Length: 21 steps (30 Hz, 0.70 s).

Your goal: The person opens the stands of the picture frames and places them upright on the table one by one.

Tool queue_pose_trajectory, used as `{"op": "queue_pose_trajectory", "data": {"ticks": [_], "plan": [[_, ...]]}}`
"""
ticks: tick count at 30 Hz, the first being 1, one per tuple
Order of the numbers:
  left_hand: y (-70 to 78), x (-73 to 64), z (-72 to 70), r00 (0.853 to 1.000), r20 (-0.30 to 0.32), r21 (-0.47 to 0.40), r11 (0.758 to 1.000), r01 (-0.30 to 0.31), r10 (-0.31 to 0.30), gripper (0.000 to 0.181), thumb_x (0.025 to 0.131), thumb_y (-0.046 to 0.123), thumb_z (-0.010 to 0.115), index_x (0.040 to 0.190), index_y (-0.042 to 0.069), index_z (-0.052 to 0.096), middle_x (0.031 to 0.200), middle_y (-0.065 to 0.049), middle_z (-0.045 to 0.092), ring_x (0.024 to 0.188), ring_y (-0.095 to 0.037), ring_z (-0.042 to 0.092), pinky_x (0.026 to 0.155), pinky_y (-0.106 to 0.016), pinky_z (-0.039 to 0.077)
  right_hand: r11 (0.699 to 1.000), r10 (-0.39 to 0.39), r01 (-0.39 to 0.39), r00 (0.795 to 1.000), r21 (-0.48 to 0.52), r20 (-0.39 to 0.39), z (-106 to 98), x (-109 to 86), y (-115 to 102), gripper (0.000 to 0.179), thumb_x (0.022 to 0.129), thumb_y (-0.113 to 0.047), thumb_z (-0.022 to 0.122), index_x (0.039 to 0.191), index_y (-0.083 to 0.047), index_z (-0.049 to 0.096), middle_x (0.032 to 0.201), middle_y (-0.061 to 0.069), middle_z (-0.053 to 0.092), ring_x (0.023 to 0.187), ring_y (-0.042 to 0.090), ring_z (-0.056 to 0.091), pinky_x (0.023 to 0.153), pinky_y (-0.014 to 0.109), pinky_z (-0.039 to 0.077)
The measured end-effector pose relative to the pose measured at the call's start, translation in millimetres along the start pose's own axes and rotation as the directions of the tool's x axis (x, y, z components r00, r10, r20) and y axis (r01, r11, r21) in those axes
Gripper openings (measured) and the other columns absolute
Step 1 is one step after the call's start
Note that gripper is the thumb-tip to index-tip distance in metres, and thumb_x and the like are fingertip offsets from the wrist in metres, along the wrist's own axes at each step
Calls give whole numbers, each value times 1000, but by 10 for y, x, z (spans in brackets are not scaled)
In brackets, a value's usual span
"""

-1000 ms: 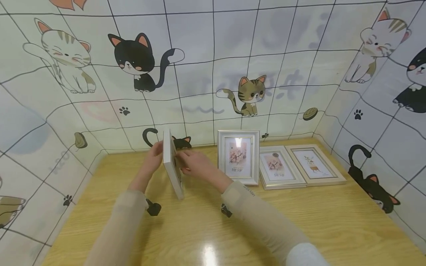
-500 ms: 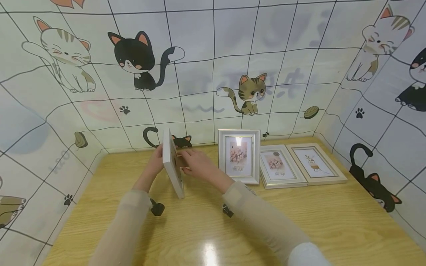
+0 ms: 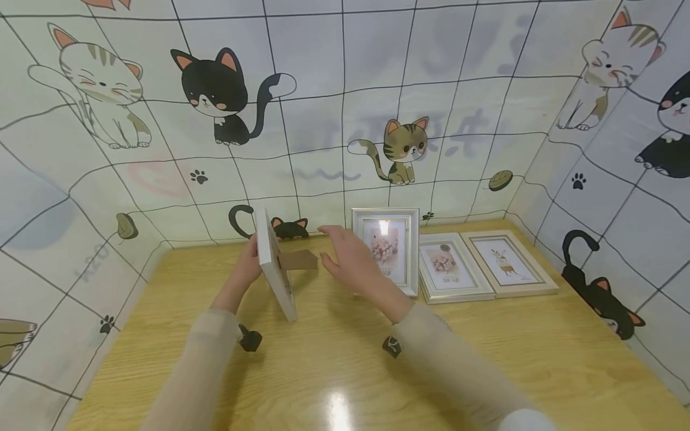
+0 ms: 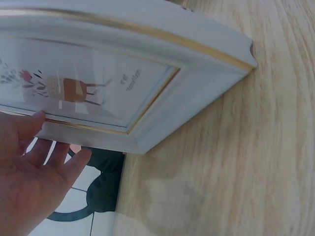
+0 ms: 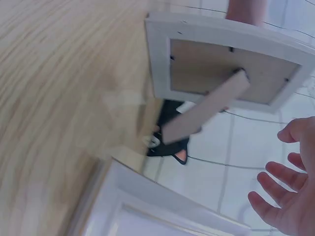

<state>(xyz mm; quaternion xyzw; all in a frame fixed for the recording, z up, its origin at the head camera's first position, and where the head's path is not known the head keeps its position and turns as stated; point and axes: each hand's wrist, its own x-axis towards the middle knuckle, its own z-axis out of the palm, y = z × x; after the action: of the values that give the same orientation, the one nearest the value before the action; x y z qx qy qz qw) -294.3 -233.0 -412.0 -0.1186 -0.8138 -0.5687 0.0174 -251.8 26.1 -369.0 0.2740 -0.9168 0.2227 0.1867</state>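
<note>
The left hand [image 4: 39,182] grips the white frame [image 3: 271,263] by its far upright edge, thumb on the front and fingers reaching behind that edge. Held there, the frame stands up on edge, nearly side-on to the person, its lower end down at the tabletop [image 3: 485,359]. Its gold-lined face, on the left of the grip, shows a brown animal print with a red flower.

From the frame's back, to the right of the grip, the brown support leg [image 3: 299,260] sticks straight out. Just beyond its tip is the right hand [image 3: 356,260], holding nothing, thumb and fingers spread apart and touching neither leg nor frame.

Farther right of the grip, partly behind the right hand, a silvery frame [image 3: 393,239] stands upright. Past it lie a flat blossom-print frame [image 3: 446,263] and, next to that, a pale wood-toned frame [image 3: 507,263]. Behind the grip rises a wall covering [image 3: 323,108] with cartoon cats and grid lines.
</note>
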Motion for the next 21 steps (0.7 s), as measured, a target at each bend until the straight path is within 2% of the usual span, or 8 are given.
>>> {"op": "queue_pose_trajectory", "data": {"ticks": [2, 5, 6, 9, 13, 16, 20, 21], "plan": [[-13, -13, -24, 1000, 0, 0, 1000, 18, -18, 60, 103, 11, 49, 156, 0, 22, 148, -32, 43, 141, -45, 37, 116, -60, 33, 1000, 9, -8, 1000, 21, -19, -98, -46, 13, 55, 96, -22, 64, 145, -10, 43, 143, 9, 55, 132, 28, 53, 112, 39, 47], [-51, -33, -71, 999, 5, -24, 999, 34, -34, 53, 104, 9, 44, 153, -2, 25, 150, -31, 39, 142, -44, 36, 115, -55, 36, 998, 6, -2, 999, 58, -54, -236, -123, 35, 54, 95, -21, 64, 144, -9, 44, 141, 9, 56, 130, 28, 55, 109, 41, 49], [-68, -40, -89, 999, 8, -36, 999, 39, -39, 51, 105, 7, 42, 152, -2, 26, 150, -31, 38, 143, -44, 36, 114, -50, 39, 998, 3, 2, 998, 64, -65, -271, -150, 45, 54, 95, -21, 64, 144, -9, 44, 141, 9, 57, 129, 28, 55, 109, 41, 49], [-99, -68, -144, 999, 19, -58, 997, 47, -46, 45, 105, 4, 41, 147, -6, 28, 148, -31, 37, 142, -46, 38, 115, -47, 42, 997, -14, 21, 995, 71, -100, -356, -224, 100, 53, 95, -20, 64, 143, -7, 46, 137, 10, 59, 125, 28, 57, 106, 42, 51], [-106, -117, -197, 998, 20, -55, 997, 61, -60, 46, 105, 8, 46, 146, -4, 29, 147, -28, 37, 142, -47, 38, 114, -52, 40, 997, -13, 22, 993, 72, -118, -421, -303, 192, 51, 95, -19, 64, 142, -7, 46, 136, 10, 59, 125, 29, 57, 106, 44, 50], [-117, -148, -227, 998, 5, -48, 996, 69, -69, 50, 104, 11, 50, 148, -1, 30, 147, -27, 38, 140, -46, 41, 111, -51, 44, 997, 2, 7, 993, 74, -118, -449, -347, 243, 51, 95, -19, 63, 142, -8, 46, 136, 10, 59, 124, 28, 57, 107, 44, 50], [-124, -177, -275, 997, -11, -35, 997, 76, -76, 54, 102, 14, 56, 149, 2, 32, 147, -26, 40, 137, -44, 45, 106, -48, 49, 998, 21, -13, 993, 68, -120, -468, -400, 294, 52, 94, -20, 64, 142, -9, 46, 131, 10, 61, 102, 25, 61, 90, 41, 56], [-125, -182, -288, 997, -14, -25, 997, 77, -77, 54, 102, 16, 57, 148, 2, 33, 147, -26, 41, 136, -44, 46, 106, -47, 50, 998, 25, -17, 992, 64, -122, -470, -411, 308, 52, 94, -20, 64, 142, -10, 46, 131, 10, 60, 101, 24, 60, 88, 41, 56]]}}
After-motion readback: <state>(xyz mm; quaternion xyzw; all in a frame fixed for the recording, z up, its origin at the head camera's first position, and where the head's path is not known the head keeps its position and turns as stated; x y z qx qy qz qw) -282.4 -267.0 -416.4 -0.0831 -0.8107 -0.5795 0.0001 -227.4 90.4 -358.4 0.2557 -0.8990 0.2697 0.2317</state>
